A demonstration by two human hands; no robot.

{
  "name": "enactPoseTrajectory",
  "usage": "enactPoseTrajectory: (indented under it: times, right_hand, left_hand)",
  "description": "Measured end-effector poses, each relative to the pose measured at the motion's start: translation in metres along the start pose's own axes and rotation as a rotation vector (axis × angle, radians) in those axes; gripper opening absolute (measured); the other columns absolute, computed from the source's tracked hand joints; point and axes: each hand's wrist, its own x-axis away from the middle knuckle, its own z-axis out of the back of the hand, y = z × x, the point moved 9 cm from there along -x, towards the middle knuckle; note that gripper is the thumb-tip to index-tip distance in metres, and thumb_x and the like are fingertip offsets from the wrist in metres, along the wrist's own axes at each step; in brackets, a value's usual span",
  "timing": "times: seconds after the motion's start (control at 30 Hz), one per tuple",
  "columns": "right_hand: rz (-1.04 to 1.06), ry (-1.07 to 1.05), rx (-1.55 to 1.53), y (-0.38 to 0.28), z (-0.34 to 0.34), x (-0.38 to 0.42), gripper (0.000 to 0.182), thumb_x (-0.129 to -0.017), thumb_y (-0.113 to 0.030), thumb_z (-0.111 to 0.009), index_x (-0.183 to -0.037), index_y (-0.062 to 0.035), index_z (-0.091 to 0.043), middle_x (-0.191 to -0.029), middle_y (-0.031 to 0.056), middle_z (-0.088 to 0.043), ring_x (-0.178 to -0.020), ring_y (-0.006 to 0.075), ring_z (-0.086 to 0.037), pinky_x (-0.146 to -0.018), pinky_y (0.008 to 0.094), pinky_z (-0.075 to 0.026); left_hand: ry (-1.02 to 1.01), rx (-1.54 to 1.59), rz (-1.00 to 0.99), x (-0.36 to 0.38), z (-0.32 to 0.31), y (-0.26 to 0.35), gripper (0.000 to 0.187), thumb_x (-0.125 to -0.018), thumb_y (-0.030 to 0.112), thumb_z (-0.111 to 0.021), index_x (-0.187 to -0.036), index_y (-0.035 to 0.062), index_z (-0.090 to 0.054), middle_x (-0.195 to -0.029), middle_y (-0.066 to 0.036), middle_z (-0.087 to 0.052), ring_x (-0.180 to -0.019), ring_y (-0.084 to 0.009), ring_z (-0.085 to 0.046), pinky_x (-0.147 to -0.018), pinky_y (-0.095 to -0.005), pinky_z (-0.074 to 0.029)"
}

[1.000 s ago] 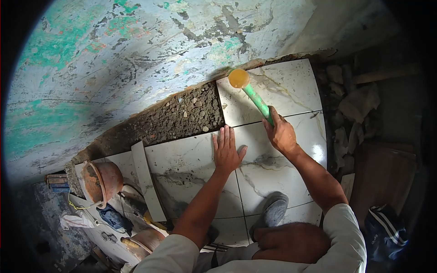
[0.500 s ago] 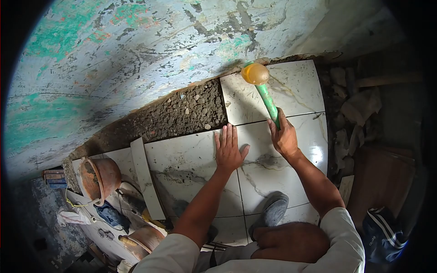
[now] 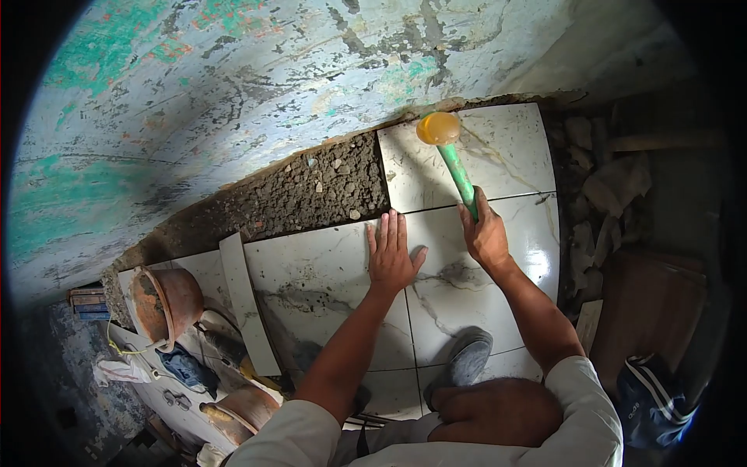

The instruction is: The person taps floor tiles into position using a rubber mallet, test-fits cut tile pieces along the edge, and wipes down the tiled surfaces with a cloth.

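My right hand point(image 3: 488, 233) is wrapped round the green handle of a rubber mallet point(image 3: 457, 173). Its amber head overlaps the upper marbled tile point(image 3: 502, 159), close to the wall. Flat on the neighbouring tile point(image 3: 327, 284) lies my left hand point(image 3: 394, 257), fingers stretched out and tips at the tile's upper edge. Just beyond those fingertips is a bed of rough, crumbly mortar point(image 3: 323, 187) between the tiles and the wall.
A narrow tile strip point(image 3: 249, 307) lies on the floor at left, near a mortar-stained bucket point(image 3: 171, 303) and a second bucket point(image 3: 245, 409). The peeling painted wall point(image 3: 233, 101) borders the mortar. Rubble point(image 3: 615, 187) and a dark striped bag point(image 3: 654, 401) lie at right.
The mallet head has shifted very slightly to the right and down in view. My left hand stays flat in the same place.
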Motion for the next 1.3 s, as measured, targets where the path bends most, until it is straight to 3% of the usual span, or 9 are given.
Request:
enactPoseTrajectory:
  times: [0.1,0.33,0.47,0.73,0.83,0.97,1.07,1.3]
  right_hand:
    - [-0.102,-0.180,0.137,0.014,-0.015,-0.004,0.050,-0.096,-0.031,-0.053,-0.132,0.0011,-0.045,-0.080,0.0296,-0.064,-0.076,0.0472,-0.064,-0.070,0.0520,-0.052]
    - [-0.019,0.003,0.039,-0.003,0.002,-0.001,0.047,-0.095,-0.029,-0.055,-0.132,-0.0019,-0.042,-0.084,0.0300,-0.065,-0.076,0.0467,-0.064,-0.069,0.0525,-0.051]
    - [-0.129,-0.259,0.187,0.002,-0.012,-0.016,0.048,-0.097,-0.034,-0.051,-0.132,-0.0027,-0.042,-0.083,0.0302,-0.064,-0.077,0.0467,-0.064,-0.072,0.0525,-0.052]
    - [-0.088,-0.092,0.088,0.007,-0.006,-0.003,0.051,-0.096,-0.032,-0.051,-0.135,-0.0003,-0.041,-0.083,0.0280,-0.065,-0.079,0.0462,-0.065,-0.072,0.0518,-0.052]
    - [-0.154,-0.277,0.166,0.006,-0.010,-0.011,0.050,-0.096,-0.033,-0.052,-0.134,-0.0013,-0.042,-0.080,0.0283,-0.065,-0.076,0.0452,-0.065,-0.070,0.0514,-0.053]
    - [-0.076,-0.100,0.110,-0.005,0.006,-0.003,0.044,-0.097,-0.032,-0.051,-0.128,-0.0024,-0.043,-0.081,0.0271,-0.066,-0.076,0.0451,-0.065,-0.069,0.0524,-0.053]
    - [-0.175,-0.240,0.173,0.015,-0.010,-0.007,0.043,-0.097,-0.032,-0.051,-0.127,-0.0026,-0.043,-0.081,0.0270,-0.066,-0.076,0.0449,-0.066,-0.069,0.0522,-0.053]
    - [-0.135,-0.194,0.124,0.016,-0.010,-0.004,0.046,-0.096,-0.032,-0.052,-0.129,-0.0009,-0.044,-0.080,0.0277,-0.065,-0.074,0.0468,-0.064,-0.068,0.0524,-0.052]
  left_hand:
    - [-0.019,0.004,0.006,0.004,-0.002,0.000,0.084,-0.084,0.049,-0.058,-0.143,-0.0056,-0.033,-0.151,-0.022,-0.031,-0.142,-0.0338,-0.025,-0.115,-0.0568,-0.013]
    - [-0.024,0.004,0.002,0.004,-0.005,0.000,0.084,-0.085,0.050,-0.058,-0.142,-0.0059,-0.035,-0.151,-0.022,-0.031,-0.143,-0.0337,-0.024,-0.116,-0.0566,-0.012]
    - [0.020,-0.022,-0.021,-0.003,-0.002,0.002,0.084,-0.085,0.050,-0.058,-0.143,-0.0054,-0.033,-0.151,-0.022,-0.030,-0.143,-0.0330,-0.023,-0.116,-0.0564,-0.012]
    - [0.002,-0.038,-0.028,0.003,-0.002,0.004,0.083,-0.086,0.050,-0.056,-0.144,-0.0058,-0.032,-0.151,-0.022,-0.030,-0.143,-0.0336,-0.023,-0.116,-0.0555,-0.012]
    - [-0.020,-0.058,-0.005,0.001,-0.003,0.002,0.083,-0.087,0.050,-0.054,-0.144,-0.0055,-0.030,-0.152,-0.022,-0.029,-0.144,-0.0333,-0.022,-0.116,-0.0554,-0.011]
    - [-0.037,-0.049,0.012,0.005,-0.008,0.001,0.085,-0.087,0.050,-0.055,-0.145,-0.0051,-0.028,-0.153,-0.021,-0.027,-0.144,-0.0336,-0.021,-0.116,-0.0545,-0.011]
    - [0.004,-0.054,0.008,0.001,-0.004,0.001,0.087,-0.086,0.051,-0.055,-0.146,-0.0048,-0.026,-0.154,-0.021,-0.026,-0.144,-0.0336,-0.021,-0.116,-0.0537,-0.011]
    - [-0.028,-0.076,0.065,0.000,-0.009,-0.002,0.090,-0.086,0.055,-0.054,-0.148,-0.0029,-0.024,-0.157,-0.017,-0.021,-0.146,-0.0301,-0.015,-0.117,-0.0507,-0.009]
